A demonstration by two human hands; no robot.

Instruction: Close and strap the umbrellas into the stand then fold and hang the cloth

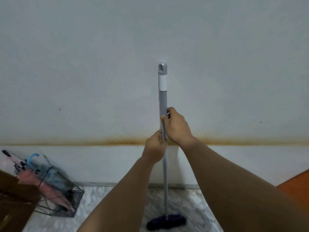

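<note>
A grey mop pole (pixel 162 97) stands upright against the pale wall, its dark mop head (pixel 166 221) resting on the marbled floor. My right hand (pixel 177 126) grips the pole higher up, and my left hand (pixel 154 148) grips it just below. At the lower left a black wire stand (pixel 73 208) holds two closed umbrellas, a pink one (pixel 50 188) and a blue one (pixel 55 174) with a curved blue handle. No cloth is visible apart from the mop head.
A dark brown wooden furniture edge (pixel 15 203) fills the bottom left corner beside the stand. An orange-brown surface (pixel 296 185) shows at the right edge. A rusty stain runs along the wall above the white skirting (pixel 100 163).
</note>
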